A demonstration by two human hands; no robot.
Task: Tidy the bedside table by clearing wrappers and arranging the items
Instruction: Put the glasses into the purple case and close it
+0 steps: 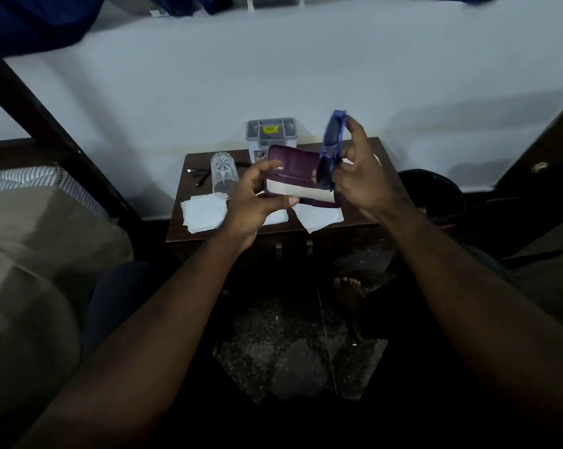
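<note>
Head: tissues (204,211) at table (178,218) edge

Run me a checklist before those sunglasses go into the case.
1. Case open: ok, lid raised and pale lining showing.
2. Left hand holding the case steady: ok, thumb and fingers grip its near end.
3. Right hand secure on the sunglasses: ok, fingers pinch the blue frame.
4. Sunglasses arms folded: cannot tell.
5. Sunglasses lined up with the opening: not ok, they stand on end beside the case's right side.
6. Wrappers cleared: not ok, white papers lie on the table.
</note>
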